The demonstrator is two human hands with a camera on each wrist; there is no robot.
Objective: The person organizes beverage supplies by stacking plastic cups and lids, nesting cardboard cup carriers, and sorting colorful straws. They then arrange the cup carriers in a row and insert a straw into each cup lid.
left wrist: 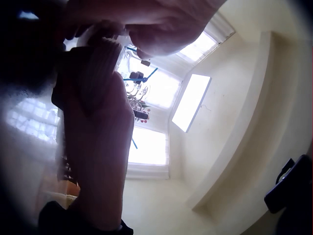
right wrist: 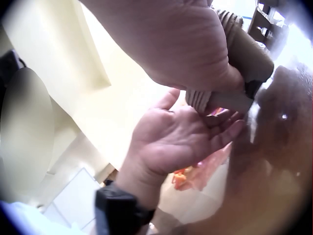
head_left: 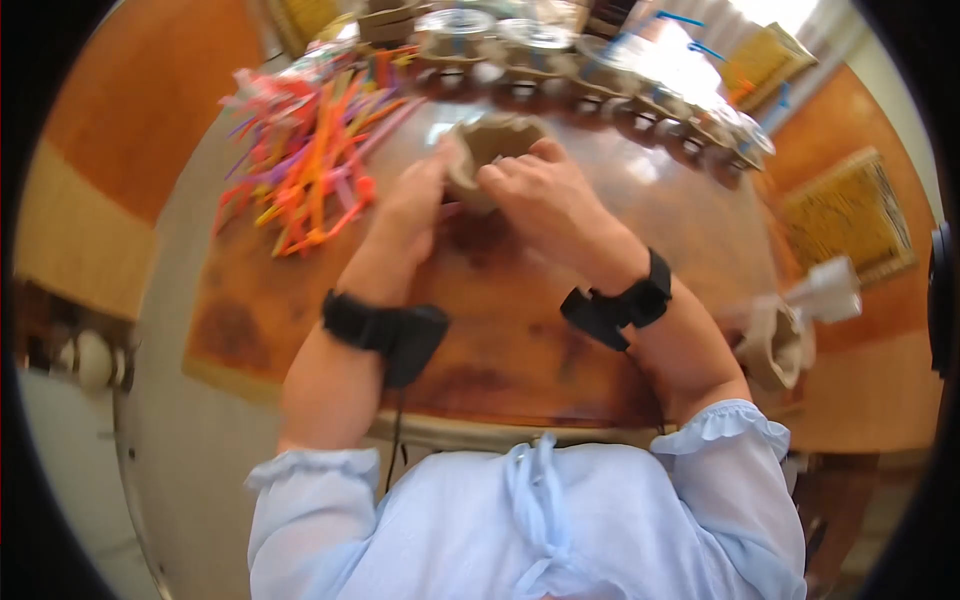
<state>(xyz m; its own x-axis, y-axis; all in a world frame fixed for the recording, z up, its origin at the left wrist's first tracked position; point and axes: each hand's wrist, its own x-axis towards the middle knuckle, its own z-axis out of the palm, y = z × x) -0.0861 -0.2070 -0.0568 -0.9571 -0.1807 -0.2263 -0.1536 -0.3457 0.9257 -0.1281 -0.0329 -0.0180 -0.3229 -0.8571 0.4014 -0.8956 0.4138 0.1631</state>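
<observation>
A beige, wavy-rimmed container (head_left: 462, 165) that looks like moulded pulp stands between the hands, at the far middle of the table. Its ribbed, layered edge (right wrist: 199, 100) shows in the right wrist view. My right hand (head_left: 550, 200) grips its near right wall, with fingers bent over the rim. Along its left side rests my left hand (head_left: 412, 205), fingers and thumb fairly straight and the palm (right wrist: 171, 139) turned towards the right wrist camera. In the left wrist view both hands are dark against the bright windows, and most of the container is hidden.
Colourful fuzzy craft sticks (head_left: 320, 160) lie piled at the back left. Beige carriers with clear cups (head_left: 535, 40) line the back edge. At the right edge sits another beige container (head_left: 775, 345) beside a clear plastic cup (head_left: 828, 288). The tabletop (head_left: 500, 350) is brown and glossy.
</observation>
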